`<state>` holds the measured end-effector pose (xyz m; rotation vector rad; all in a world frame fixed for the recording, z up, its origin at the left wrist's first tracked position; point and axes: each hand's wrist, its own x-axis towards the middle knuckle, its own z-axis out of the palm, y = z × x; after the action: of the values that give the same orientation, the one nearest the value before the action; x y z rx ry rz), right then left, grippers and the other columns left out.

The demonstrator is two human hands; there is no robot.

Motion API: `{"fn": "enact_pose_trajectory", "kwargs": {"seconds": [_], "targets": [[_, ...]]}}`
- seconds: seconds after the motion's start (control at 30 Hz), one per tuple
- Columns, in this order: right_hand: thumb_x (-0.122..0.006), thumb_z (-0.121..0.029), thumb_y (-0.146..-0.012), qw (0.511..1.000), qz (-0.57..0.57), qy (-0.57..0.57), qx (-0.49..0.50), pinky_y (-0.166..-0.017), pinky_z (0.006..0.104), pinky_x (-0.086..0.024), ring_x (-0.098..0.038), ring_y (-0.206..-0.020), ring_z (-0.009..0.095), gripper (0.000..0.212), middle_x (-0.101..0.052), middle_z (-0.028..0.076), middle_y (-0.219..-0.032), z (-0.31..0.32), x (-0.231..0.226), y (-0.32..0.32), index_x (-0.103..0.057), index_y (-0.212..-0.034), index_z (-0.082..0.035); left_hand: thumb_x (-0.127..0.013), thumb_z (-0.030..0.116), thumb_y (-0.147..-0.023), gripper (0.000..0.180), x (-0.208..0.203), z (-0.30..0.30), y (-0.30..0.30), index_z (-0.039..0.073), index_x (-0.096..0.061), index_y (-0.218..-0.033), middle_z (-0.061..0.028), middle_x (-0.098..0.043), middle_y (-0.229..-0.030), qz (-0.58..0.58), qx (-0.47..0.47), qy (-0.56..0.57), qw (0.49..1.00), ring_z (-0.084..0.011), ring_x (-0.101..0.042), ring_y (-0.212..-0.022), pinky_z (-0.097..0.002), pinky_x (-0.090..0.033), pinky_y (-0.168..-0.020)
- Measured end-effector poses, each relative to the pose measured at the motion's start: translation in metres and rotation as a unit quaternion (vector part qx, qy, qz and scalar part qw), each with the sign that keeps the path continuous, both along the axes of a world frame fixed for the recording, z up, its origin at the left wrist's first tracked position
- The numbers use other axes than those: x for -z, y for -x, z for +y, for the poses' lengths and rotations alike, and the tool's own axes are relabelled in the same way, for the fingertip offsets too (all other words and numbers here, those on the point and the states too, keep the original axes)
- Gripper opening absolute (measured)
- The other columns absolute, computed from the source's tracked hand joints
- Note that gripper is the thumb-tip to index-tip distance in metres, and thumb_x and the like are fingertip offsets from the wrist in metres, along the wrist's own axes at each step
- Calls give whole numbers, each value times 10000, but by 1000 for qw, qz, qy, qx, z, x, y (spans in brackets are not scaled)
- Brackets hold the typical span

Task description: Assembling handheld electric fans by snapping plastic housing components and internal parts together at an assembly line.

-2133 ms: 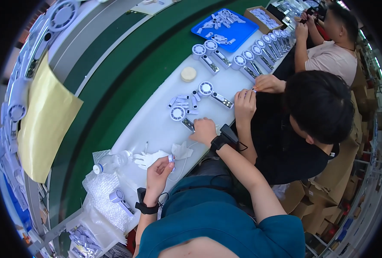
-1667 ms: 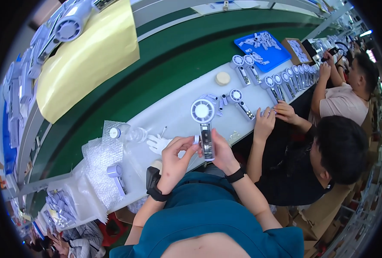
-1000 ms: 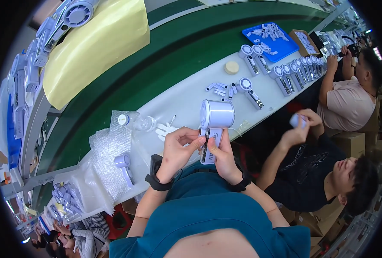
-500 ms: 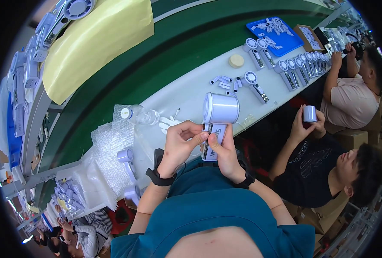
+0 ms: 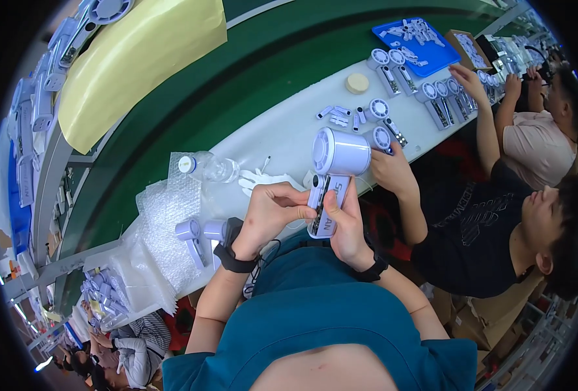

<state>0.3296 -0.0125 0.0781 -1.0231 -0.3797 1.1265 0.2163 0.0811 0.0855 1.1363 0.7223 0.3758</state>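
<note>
Fan head [image 5: 346, 153] above right grip [image 5: 349, 236]

head view | wide fisheye | looks steeply down | hands [image 5: 270, 212] near, white table [image 5: 282, 140] farther

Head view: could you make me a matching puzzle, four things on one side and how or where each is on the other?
Things:
1. Bottle
2. Biggest-looking fan
3. Sheet
4. Tray

Descriptions:
A. Yellow, at upper left
B. Blue, with small pale parts in it
C. Clear, lying on its side
D. In the right hand, the left hand touching it

Pairs: 1-C, 2-D, 3-A, 4-B
</note>
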Motion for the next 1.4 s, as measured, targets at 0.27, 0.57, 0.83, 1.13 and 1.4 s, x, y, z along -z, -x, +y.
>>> {"fn": "enact_pose_trajectory", "kwargs": {"seconds": [0.27, 0.57, 0.83, 1.13, 1.4], "targets": [[-449, -272, -921, 997, 28, 3, -72, -635, 253, -466, -549, -737, 129, 422, -528, 55, -909, -6, -3, -1, -290, -1261, -81, -710, -70, -675, 169, 2, 2, 10, -60, -629, -822, -103, -623, -754, -2, 22, 35, 999, -192, -638, -716, -296, -533, -674], [-462, -333, -908, 986, 99, 38, -128, -539, 247, -480, -557, -612, 137, 424, -526, 76, -847, -10, -8, 2, -295, -1206, -82, -633, 52, -799, 338, 14, -12, 10, -54, -501, -1091, -129, -584, -1006, -100, -23, 130, 986, -191, -599, -877, -307, -526, -716], [-630, -142, -807, 971, -104, 45, -209, -564, 251, -489, -564, -681, 128, 525, -498, 93, -853, -3, -14, -9, -214, -1118, -64, -540, 176, -885, 454, 13, -16, 14, -38, -370, -1248, -130, -502, -1178, -131, 36, 146, 980, -188, -520, -1043, -323, -417, -914], [-681, -81, -722, 933, -323, 16, -160, -671, 268, -460, -503, -892, 123, 554, -469, 120, -1015, 1, -8, -3, -273, -1094, -34, -580, 271, -869, 459, 19, -32, 5, -53, -452, -1169, -101, -541, -1117, -171, -80, 108, 976, -154, -535, -993, -299, -428, -864], [-640, -23, -741, 971, -134, 60, -190, -835, 307, -407, -495, -967, 148, 541, -516, 124, -1009, 1, 0, -12, -304, -1164, 9, -608, 246, -854, 429, 22, -18, 8, -53, -483, -1134, -83, -570, -1039, -67, -46, 8, 997, -137, -542, -952, -280, -440, -824]]}}
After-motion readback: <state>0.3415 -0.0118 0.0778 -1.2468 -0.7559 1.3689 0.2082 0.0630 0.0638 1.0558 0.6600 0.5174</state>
